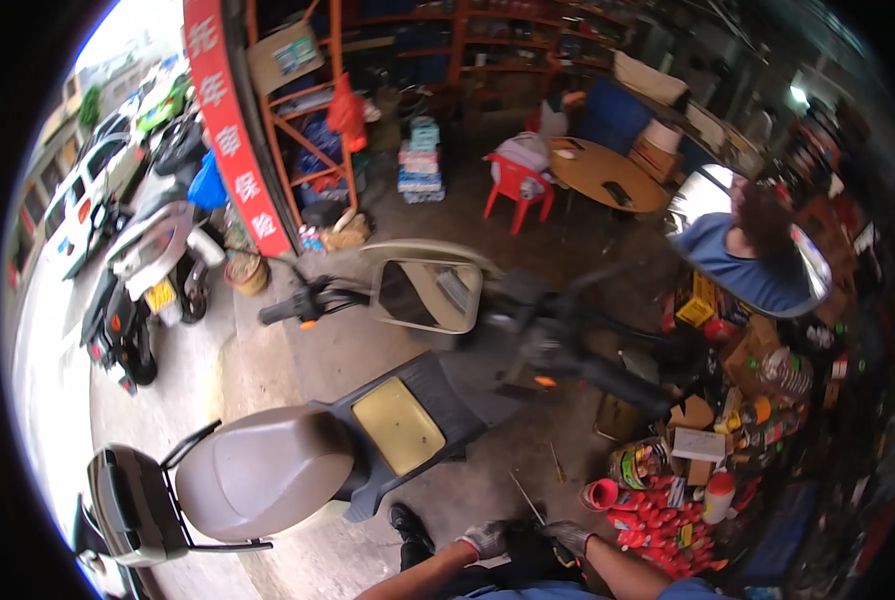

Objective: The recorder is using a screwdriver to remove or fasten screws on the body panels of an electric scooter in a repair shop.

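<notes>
My gloved left hand and gloved right hand are low in the picture, close together in front of my body. Fingers are curled on both. A dark shape lies between them; whether it is a part or my clothing I cannot tell. A thin metal rod slants up and left, its lower end meeting the fingertips of my right hand. Just beyond lies a screwdriver with a yellowish handle, on the floor. The scooter stands ahead of me, a yellow panel on its footboard.
Red bottles, cartons and jugs crowd the floor at right. The scooter's handlebar and mirror reach across to the right. Farther back are a round table and a red chair. Another scooter is parked at left.
</notes>
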Available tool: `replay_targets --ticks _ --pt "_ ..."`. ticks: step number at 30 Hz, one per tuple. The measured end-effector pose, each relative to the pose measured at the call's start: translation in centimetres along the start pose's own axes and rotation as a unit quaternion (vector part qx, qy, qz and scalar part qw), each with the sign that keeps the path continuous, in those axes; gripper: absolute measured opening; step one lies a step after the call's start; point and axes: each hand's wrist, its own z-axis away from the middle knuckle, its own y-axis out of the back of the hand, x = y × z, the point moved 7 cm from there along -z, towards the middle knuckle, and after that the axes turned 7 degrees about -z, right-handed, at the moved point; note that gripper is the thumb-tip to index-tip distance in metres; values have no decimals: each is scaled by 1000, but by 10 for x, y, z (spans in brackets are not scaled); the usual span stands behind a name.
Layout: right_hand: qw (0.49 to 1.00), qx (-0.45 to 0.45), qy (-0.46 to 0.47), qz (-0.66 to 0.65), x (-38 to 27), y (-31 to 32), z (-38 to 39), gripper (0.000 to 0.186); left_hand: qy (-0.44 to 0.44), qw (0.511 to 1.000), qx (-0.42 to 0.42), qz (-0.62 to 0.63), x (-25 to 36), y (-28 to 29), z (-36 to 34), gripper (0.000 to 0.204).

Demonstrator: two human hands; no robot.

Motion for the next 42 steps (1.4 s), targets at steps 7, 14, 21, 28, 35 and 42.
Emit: replay_targets --ticks 7,14,21,28,35,42 --pt "979 135 150 -40 130 211 -25 26 -18 998 -55 -38 30 -38 -146 47" --pt "893 138 117 -412 234 305 0 24 121 993 9 8 25 13 -245 42" --pt "927 91 249 -265 235 321 -93 9 -58 887 -54 -454 89 92 -335 16" --pt "845 -6 91 -527 89 402 -125 23 87 948 -7 -307 34 129 -508 23" --pt "975 90 127 -159 -151 583 -180 5 136 910 30 -392 -18 246 -669 16" --pt "980 58 58 -182 -363 729 -167 15 192 965 43 -172 4 387 -726 20"
